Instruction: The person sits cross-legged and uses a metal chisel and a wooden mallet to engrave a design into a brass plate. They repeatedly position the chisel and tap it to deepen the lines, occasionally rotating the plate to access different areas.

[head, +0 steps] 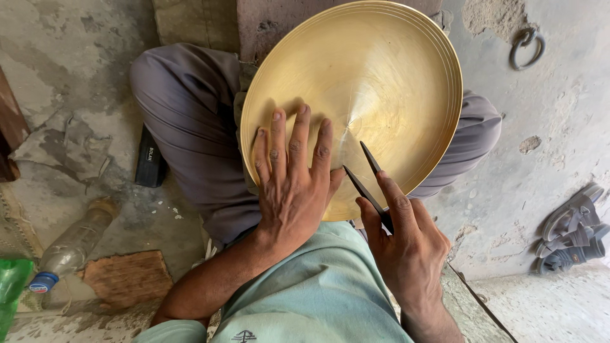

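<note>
Brass dish (381, 76): left hand (292, 184) spread flat, bracing; right hand (406, 244) pinching dividers (368, 181); keep points steady at centre

A clear plastic bottle (73, 246) with a blue cap lies on the cracked concrete floor (70, 57) at the lower left of the frame. A green plastic bottle (11, 289) sits at the left edge just beside it. A flat brown slab (127, 278) lies to the right of the clear bottle. A black sandal (150, 162) lies left of centre. A metal ring (527, 46) is fixed at the upper right. Grey sandals (573, 232) lie at the right edge.
</note>
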`<state>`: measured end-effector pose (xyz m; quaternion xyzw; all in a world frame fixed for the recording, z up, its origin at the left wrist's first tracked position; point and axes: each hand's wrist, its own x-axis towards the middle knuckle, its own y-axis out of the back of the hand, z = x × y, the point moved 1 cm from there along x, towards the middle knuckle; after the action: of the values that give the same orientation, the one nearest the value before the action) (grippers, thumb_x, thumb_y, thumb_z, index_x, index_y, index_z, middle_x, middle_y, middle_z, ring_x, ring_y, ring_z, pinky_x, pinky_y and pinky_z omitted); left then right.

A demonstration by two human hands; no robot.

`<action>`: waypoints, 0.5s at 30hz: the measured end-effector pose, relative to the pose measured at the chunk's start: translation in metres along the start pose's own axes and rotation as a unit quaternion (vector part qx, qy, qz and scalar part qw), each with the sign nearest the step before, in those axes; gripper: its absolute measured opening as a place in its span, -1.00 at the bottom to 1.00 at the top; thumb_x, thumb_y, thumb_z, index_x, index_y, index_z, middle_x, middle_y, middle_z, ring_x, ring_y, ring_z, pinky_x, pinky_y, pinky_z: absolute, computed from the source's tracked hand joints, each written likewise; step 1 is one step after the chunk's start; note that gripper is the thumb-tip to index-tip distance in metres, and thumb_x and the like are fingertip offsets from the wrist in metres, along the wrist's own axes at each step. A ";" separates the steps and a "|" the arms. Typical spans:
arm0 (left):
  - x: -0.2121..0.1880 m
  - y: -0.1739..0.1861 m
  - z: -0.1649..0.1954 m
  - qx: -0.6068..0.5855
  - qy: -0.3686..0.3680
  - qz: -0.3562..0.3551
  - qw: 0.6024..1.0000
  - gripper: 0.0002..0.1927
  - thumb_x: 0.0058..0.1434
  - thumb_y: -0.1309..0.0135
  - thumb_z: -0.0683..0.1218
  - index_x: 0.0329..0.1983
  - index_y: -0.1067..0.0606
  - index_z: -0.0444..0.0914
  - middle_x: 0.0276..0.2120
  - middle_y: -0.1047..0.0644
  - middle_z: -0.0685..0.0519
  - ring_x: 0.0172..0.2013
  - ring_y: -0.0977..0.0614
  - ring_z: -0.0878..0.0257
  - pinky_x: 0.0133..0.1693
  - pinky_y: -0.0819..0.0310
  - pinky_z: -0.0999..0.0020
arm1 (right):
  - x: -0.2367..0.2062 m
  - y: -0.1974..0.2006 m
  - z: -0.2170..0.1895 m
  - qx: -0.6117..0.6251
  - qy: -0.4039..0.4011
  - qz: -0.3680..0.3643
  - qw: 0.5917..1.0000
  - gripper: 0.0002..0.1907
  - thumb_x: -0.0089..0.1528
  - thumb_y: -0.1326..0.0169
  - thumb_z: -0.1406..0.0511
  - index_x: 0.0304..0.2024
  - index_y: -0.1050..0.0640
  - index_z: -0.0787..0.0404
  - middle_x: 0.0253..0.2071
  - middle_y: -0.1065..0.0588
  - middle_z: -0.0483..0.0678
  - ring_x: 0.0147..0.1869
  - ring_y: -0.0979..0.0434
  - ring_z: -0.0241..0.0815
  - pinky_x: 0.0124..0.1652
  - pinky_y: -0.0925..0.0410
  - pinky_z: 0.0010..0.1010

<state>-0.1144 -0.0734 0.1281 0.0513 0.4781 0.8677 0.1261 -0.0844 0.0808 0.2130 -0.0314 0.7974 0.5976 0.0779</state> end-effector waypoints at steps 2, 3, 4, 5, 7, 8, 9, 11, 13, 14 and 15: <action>0.000 -0.001 -0.001 0.007 -0.004 0.007 1.000 -0.21 0.34 -0.25 0.14 0.49 -0.25 -0.30 0.49 -0.12 -0.26 0.49 -0.06 -0.29 0.40 0.02 -0.32 | 0.001 0.001 0.000 -0.001 -0.003 -0.005 1.000 -0.47 0.21 -0.36 0.22 0.20 -0.55 0.15 -0.48 -0.49 -0.09 -0.56 -0.50 -0.28 -0.55 -0.35 -0.34; 0.000 -0.001 -0.001 0.006 -0.004 0.006 1.000 -0.22 0.33 -0.24 0.14 0.49 -0.26 -0.30 0.48 -0.12 -0.27 0.48 -0.06 -0.29 0.40 0.02 -0.33 | 0.002 0.002 -0.001 0.000 0.003 -0.004 1.000 -0.48 0.22 -0.36 0.22 0.21 -0.55 0.15 -0.45 -0.50 -0.09 -0.54 -0.50 -0.28 -0.54 -0.35 -0.35; 0.000 -0.002 -0.001 0.006 -0.004 0.007 1.000 -0.22 0.33 -0.24 0.14 0.48 -0.27 -0.30 0.48 -0.12 -0.27 0.48 -0.06 -0.29 0.40 0.02 -0.33 | 0.003 0.002 -0.002 0.001 0.010 -0.004 1.000 -0.48 0.23 -0.35 0.22 0.21 -0.54 0.15 -0.43 -0.51 -0.08 -0.52 -0.51 -0.29 -0.53 -0.36 -0.35; 0.000 -0.002 -0.001 0.005 -0.003 0.007 1.000 -0.22 0.33 -0.24 0.15 0.48 -0.27 -0.30 0.47 -0.12 -0.27 0.48 -0.06 -0.29 0.40 0.02 -0.33 | 0.004 0.003 -0.003 0.002 0.017 -0.003 1.000 -0.49 0.23 -0.34 0.22 0.21 -0.53 0.16 -0.40 -0.52 -0.08 -0.51 -0.52 -0.29 -0.52 -0.36 -0.35; -0.001 -0.002 -0.001 0.007 -0.004 0.010 1.000 -0.22 0.33 -0.24 0.15 0.47 -0.28 -0.30 0.47 -0.13 -0.28 0.48 -0.05 -0.29 0.40 0.02 -0.33 | 0.008 0.007 -0.005 -0.004 0.026 -0.008 1.000 -0.49 0.23 -0.34 0.22 0.20 -0.54 0.16 -0.39 -0.52 -0.08 -0.51 -0.51 -0.28 -0.51 -0.37 -0.35; -0.002 -0.002 -0.002 0.008 -0.004 0.012 1.000 -0.22 0.33 -0.24 0.15 0.47 -0.28 -0.30 0.47 -0.14 -0.28 0.48 -0.05 -0.29 0.40 0.02 -0.33 | 0.011 0.008 -0.007 -0.007 0.031 -0.010 0.999 -0.50 0.23 -0.33 0.22 0.20 -0.54 0.16 -0.39 -0.52 -0.08 -0.52 -0.50 -0.28 -0.50 -0.37 -0.35; -0.002 -0.003 -0.002 0.010 -0.004 0.011 1.000 -0.22 0.33 -0.24 0.15 0.47 -0.29 -0.30 0.47 -0.14 -0.28 0.48 -0.06 -0.29 0.40 0.01 -0.33 | 0.015 0.010 -0.007 -0.005 0.034 -0.022 0.999 -0.50 0.22 -0.33 0.21 0.19 -0.54 0.17 -0.40 -0.53 -0.08 -0.53 -0.50 -0.28 -0.52 -0.38 -0.36; -0.002 -0.003 -0.002 0.013 -0.002 0.009 1.000 -0.23 0.32 -0.25 0.16 0.46 -0.30 -0.30 0.46 -0.16 -0.28 0.48 -0.07 -0.30 0.40 0.01 -0.32 | 0.025 0.014 -0.007 -0.003 0.041 -0.045 0.998 -0.49 0.20 -0.33 0.20 0.17 -0.55 0.18 -0.42 -0.53 -0.08 -0.55 -0.50 -0.29 -0.54 -0.39 -0.38; -0.002 -0.003 -0.002 0.023 -0.003 0.017 1.000 -0.24 0.32 -0.25 0.15 0.45 -0.31 -0.30 0.46 -0.16 -0.27 0.48 -0.08 -0.29 0.40 0.00 -0.32 | 0.041 0.017 -0.003 -0.016 0.044 -0.102 0.994 -0.48 0.17 -0.34 0.18 0.16 -0.56 0.16 -0.44 -0.54 -0.09 -0.59 -0.50 -0.28 -0.63 -0.38 -0.40; -0.002 -0.004 -0.002 0.029 -0.003 0.021 0.999 -0.25 0.32 -0.26 0.15 0.45 -0.32 -0.30 0.46 -0.17 -0.27 0.48 -0.09 -0.29 0.40 0.00 -0.32 | 0.049 0.018 -0.002 -0.023 0.045 -0.130 0.990 -0.47 0.16 -0.34 0.17 0.15 -0.57 0.14 -0.45 -0.55 -0.09 -0.62 -0.50 -0.27 -0.67 -0.38 -0.41; -0.002 -0.004 -0.002 0.030 -0.004 0.023 0.999 -0.25 0.32 -0.26 0.15 0.45 -0.32 -0.30 0.46 -0.17 -0.28 0.47 -0.10 -0.29 0.40 0.00 -0.31 | 0.055 0.019 -0.002 -0.019 0.053 -0.137 0.989 -0.48 0.15 -0.33 0.18 0.15 -0.56 0.13 -0.44 -0.55 -0.09 -0.59 -0.52 -0.26 -0.63 -0.40 -0.38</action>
<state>-0.1126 -0.0732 0.1234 0.0689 0.5019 0.8556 0.1065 -0.1418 0.0865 0.2226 -0.1736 0.7772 0.5935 0.1166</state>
